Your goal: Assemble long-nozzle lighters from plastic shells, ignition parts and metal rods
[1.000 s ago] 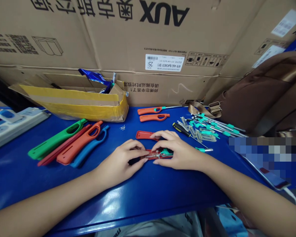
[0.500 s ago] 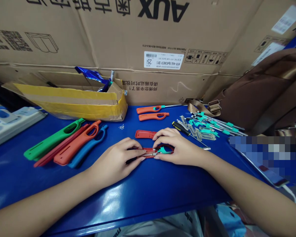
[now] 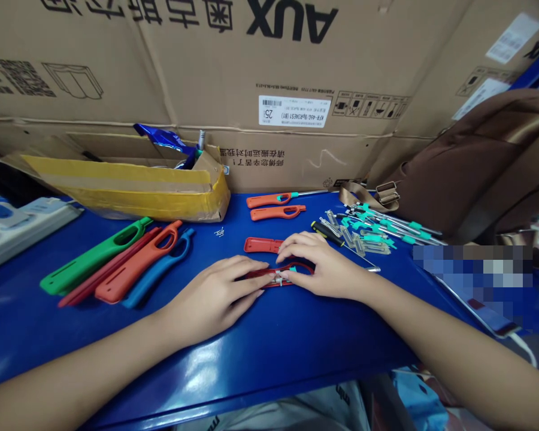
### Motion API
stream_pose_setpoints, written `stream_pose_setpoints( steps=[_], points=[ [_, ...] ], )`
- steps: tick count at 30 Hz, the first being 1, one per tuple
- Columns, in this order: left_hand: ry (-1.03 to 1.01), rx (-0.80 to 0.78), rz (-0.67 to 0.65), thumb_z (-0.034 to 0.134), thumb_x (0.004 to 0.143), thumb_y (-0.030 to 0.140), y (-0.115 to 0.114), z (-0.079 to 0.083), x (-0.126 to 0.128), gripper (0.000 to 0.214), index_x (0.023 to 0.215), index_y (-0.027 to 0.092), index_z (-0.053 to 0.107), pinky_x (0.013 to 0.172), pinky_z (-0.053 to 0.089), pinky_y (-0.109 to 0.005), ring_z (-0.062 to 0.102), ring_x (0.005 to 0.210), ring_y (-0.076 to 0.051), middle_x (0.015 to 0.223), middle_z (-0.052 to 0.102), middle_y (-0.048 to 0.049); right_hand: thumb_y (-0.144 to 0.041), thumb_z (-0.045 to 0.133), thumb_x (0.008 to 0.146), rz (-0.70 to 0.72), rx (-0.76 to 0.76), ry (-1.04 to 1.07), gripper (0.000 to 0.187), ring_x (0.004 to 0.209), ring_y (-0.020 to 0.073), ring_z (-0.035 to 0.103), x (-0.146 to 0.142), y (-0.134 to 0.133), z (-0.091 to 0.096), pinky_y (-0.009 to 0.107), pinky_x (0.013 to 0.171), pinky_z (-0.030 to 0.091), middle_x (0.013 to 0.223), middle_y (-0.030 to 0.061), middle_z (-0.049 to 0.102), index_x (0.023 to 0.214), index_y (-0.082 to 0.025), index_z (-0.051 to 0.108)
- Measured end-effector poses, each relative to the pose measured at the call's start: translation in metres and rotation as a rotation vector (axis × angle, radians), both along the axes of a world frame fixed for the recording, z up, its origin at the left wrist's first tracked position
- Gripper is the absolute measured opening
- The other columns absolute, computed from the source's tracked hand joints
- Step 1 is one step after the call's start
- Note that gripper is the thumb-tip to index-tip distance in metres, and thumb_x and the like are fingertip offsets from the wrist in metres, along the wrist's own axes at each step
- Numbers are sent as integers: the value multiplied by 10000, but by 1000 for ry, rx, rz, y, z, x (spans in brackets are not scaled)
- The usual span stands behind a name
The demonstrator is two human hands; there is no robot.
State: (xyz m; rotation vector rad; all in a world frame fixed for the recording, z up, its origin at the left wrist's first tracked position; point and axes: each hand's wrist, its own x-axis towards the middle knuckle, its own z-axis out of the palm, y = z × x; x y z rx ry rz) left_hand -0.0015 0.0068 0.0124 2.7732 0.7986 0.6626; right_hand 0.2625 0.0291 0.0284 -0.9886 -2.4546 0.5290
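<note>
Grip on both sides is clamping one red half (image 3: 257,273) lying at clock centre on the blue desk (image 3: 233,371): L hand (image 3: 224,291) is pinching its plain end, R hand (image 3: 326,266) is holding the looped end btwn thumb & fingers.

Progress, judging by eye: a pale insert (image 3: 278,276) & a teal piece (image 3: 291,270) are already sitting in it, partly under fingertips, so exact seating's hiding. Not yet done: insides are showing uncovered, & a second red half (image 3: 263,245), prob. its mate, is lying off at 11 o'clock, one end running behind R fingers; can't tell if touching.

At 12 o'clock, a rodded orange handle (image 3: 267,200) is looking assembled, w/ teal in its loop; a bare orange handle (image 3: 269,213) is lying just nearer, no rod showing. Four coloured handles (image 3: 132,269) are lying at 9 o'clock, also rodless. White bits (image 3: 219,231) are lying at 10 o'clock. At 2 o'clock, clear parts (image 3: 357,242), teal-fitted rods (image 3: 388,222) & a screwdriver (image 3: 330,233) are lying loose.
</note>
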Motion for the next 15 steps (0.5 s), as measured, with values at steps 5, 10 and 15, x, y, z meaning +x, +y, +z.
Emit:
stream_pose_setpoints(
  steps=[5,10,15],
  points=[
    [71,41,-8,499,1037,200,2,-1,0,386,1392,284,627,950,578,-410,647,1135,-243,1299,685,-93,-252,674,939,-2,-23,21,171,1106,232,603,-1,2,-4,435,1022,410,1143,54,691,1108,-232,656],
    [88,56,-12,493,1036,186,3,0,1,404,1406,295,615,933,585,-396,652,1101,-230,1278,692,-96,-249,675,931,-4,-20,15,175,1109,241,601,-3,1,-5,454,1032,405,1143,62,685,1104,-234,653],
    [98,46,-9,482,1038,184,2,2,1,389,1388,268,632,931,583,-413,639,1101,-242,1298,685,-91,-165,636,921,-28,11,28,207,1123,242,592,-1,4,-5,450,1016,426,1151,66,667,1115,-236,653]
  ],
)
